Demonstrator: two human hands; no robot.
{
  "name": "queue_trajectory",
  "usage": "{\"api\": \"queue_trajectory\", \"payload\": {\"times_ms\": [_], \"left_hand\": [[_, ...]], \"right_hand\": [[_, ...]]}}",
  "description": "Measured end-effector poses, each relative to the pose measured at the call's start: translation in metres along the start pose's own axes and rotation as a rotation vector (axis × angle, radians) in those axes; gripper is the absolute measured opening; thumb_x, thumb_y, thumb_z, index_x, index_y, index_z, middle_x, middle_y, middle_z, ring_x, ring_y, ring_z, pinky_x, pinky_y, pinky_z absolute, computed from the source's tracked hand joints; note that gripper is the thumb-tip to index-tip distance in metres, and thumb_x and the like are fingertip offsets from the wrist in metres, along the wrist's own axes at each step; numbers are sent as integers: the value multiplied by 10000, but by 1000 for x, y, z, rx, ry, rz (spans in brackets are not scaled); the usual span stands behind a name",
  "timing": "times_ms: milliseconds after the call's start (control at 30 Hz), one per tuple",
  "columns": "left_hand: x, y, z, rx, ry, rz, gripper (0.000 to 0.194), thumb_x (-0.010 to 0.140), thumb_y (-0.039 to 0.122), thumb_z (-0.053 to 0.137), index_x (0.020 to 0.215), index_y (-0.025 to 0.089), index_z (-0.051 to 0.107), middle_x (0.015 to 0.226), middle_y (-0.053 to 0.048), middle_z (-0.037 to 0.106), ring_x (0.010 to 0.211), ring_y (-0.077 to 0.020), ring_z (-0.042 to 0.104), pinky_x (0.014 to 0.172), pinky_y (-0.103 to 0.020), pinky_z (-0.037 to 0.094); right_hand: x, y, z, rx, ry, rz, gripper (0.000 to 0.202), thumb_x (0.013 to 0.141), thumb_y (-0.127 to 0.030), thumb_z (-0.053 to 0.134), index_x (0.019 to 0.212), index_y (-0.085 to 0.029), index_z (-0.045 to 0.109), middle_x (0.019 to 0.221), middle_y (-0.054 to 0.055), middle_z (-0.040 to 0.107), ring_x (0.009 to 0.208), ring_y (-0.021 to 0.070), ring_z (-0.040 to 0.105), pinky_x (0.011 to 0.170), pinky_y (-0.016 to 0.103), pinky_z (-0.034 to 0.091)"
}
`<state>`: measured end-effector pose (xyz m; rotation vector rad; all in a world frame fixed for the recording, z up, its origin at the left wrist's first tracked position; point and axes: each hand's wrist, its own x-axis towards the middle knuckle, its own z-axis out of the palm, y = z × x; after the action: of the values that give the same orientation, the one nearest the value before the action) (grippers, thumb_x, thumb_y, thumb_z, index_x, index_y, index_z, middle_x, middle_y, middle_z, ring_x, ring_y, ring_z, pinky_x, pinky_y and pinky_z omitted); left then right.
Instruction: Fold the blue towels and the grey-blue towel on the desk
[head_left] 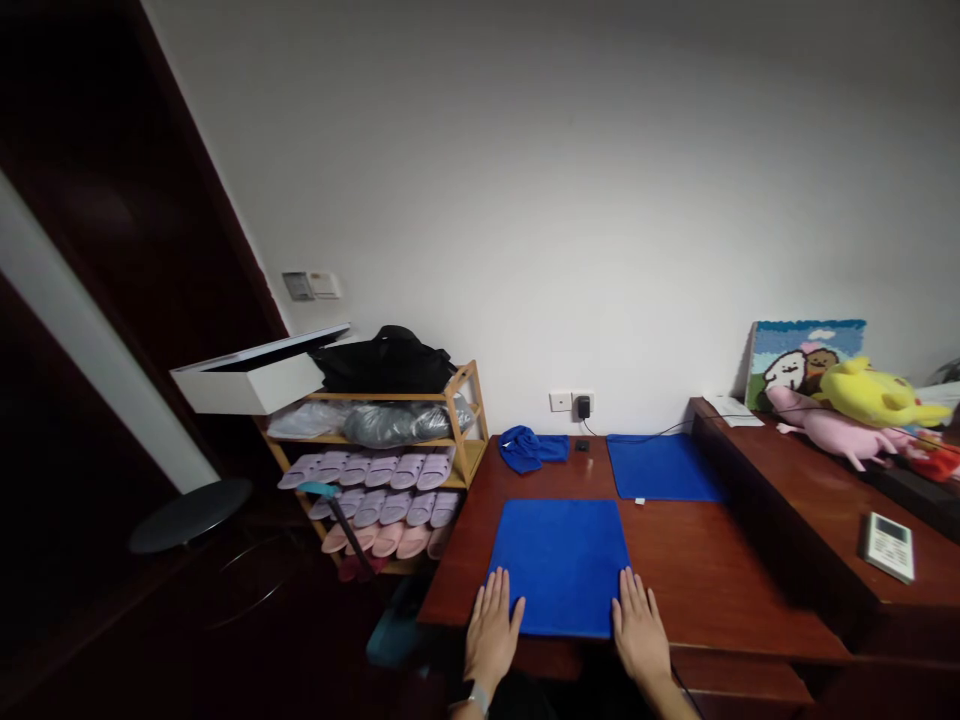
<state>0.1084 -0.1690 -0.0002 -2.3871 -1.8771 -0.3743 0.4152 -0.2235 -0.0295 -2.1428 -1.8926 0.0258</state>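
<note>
One dark round stool (191, 513) is set at the far left, well apart from the desk (720, 570). Next comes a wooden rack (469, 460), whose tiers are used to keep things stacked in little floor space. A white box (247, 388) is rested on its top with one end jutting out, beside a black bag (386, 368); plastic-wrapped bundles (386, 422) are stored below, and slippers (405, 468) are lined up in rows, probably so that many can be fitted in.

At the desk's front, the left hand (493, 635) is laid palm down over the left edge of a spread blue cloth (559, 560). Its fingers are straightened and nothing is gripped. Behind, a crumpled blue cloth (521, 450) is left near the wall, seemingly out of the way. The spread cloth is placed squarely between both hands, close to the front edge, where both its sides can be reached. A black plug (583, 407) is fitted in the wall socket. The right hand (641, 625) is laid likewise along the right edge, fingers extended and unclenched; the cloth is apparently being kept flat by this paired contact. Further right, another blue cloth (664, 468) is laid flat at the back. On the raised section, plush toys (874, 395) are heaped before a picture board (806, 350), and a calculator (890, 547) is placed nearer.
</note>
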Motion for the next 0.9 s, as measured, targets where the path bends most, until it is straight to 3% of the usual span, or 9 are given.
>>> {"api": "queue_trajectory", "payload": {"times_ms": [133,433,633,733,833,900], "left_hand": [[-6,-21,8,-1,39,-17,679,1056,556,242,1620,179,271,1655,-93,338,1531,-270,315,1240,-489,344],[-6,-17,2,-73,-16,-37,694,1047,572,241,1618,180,292,1673,-74,287,1547,-260,260,1262,-476,302],[8,-17,-11,-73,-91,-88,710,1041,571,244,1611,151,309,1659,-112,308,1538,-284,275,1252,-504,311],[37,17,-27,-107,-59,-57,712,1049,554,216,1617,130,281,1666,-134,284,1546,-292,250,1258,-512,293],[67,80,-34,-200,-90,151,703,1057,544,175,1623,135,255,1687,-110,236,1562,-259,216,1276,-478,263],[79,121,-28,-246,-132,281,688,1059,532,168,1632,154,224,1696,-90,214,1569,-243,192,1282,-470,249]], "right_hand": [[0,1,-4,12,-66,23,652,1019,-403,206,1567,-109,403,1672,94,271,1558,283,227,1269,504,199],[43,-7,-47,53,-177,90,697,1018,-454,134,1615,-118,265,1685,40,236,1567,244,193,1273,442,183],[51,-6,-35,51,-170,92,698,1014,-444,157,1614,-98,245,1686,54,235,1570,239,187,1281,442,145],[49,-4,-31,61,-167,88,701,1014,-447,147,1613,-93,237,1687,54,232,1571,238,182,1284,440,139],[50,-4,-34,64,-173,86,695,1014,-434,140,1611,-95,243,1685,50,235,1571,235,182,1284,439,139],[51,-4,-35,71,-172,78,688,1012,-422,154,1607,-96,265,1680,52,245,1569,237,190,1283,444,146]]}}
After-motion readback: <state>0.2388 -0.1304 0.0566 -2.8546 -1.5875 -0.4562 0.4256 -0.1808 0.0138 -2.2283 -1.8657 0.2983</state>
